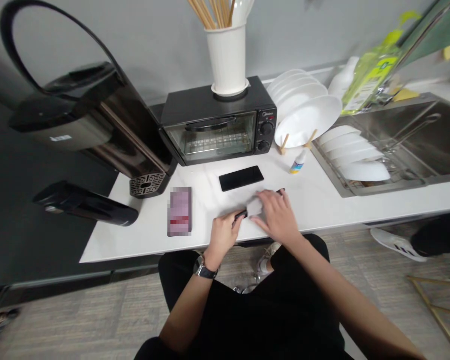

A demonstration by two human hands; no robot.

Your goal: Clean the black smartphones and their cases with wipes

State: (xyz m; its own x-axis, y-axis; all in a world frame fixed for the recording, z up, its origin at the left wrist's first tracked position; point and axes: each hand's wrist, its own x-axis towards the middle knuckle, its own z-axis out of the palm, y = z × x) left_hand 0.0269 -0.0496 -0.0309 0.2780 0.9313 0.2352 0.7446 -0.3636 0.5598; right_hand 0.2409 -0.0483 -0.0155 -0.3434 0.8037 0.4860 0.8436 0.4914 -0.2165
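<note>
Over the counter's front part, my left hand (225, 232) is closed on one end of a slim black object (241, 214); its kind cannot be made out. My right hand (279, 215) bends its fingers around a pale grey, cloth-like piece (254, 206) lying against that object. The object's far dark tip shows beyond the right fingers, and its middle is covered. Just behind the hands lies a black phone (242, 178), screen up. A small white bottle with a blue and yellow label (298, 162) stands to the right of it.
A phone with a blurred screen (180, 212) lies left on the counter. Around stand a black dispenser (127, 130), a black flask (90, 205), a toaster oven (217, 130) carrying a white utensil holder (228, 60), racked plates (307, 120) and a sink (335, 175) with bowls (354, 152).
</note>
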